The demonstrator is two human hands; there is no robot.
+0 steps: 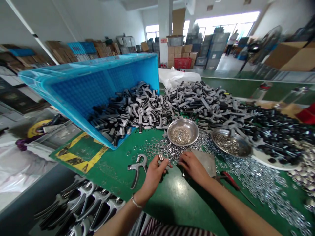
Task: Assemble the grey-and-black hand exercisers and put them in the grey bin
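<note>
Left grip (155,170) closed round a spring (161,157) above the desk (177,205); right grip (190,164) narrow, just beside it, contents hidden; the spring looks light, stiff and slick, best pinched across its coils; beyond lie rings (172,151), a bowl (195,131) and a crate (103,80).

Bracelet (136,201) on left wrist: thin, pale silvery-white band, slightly uneven edge, material too small to tell. Just beyond bracelet: left grip (155,168), bare. On the near side of bracelet: left forearm (120,216), bare to frame edge. Well right of bracelet: right forearm (226,200), bare; right grip (194,165) likewise. Below and right of bracelet: striped garment (177,230), dark maroon and whitish narrow stripes, partly in view.
</note>
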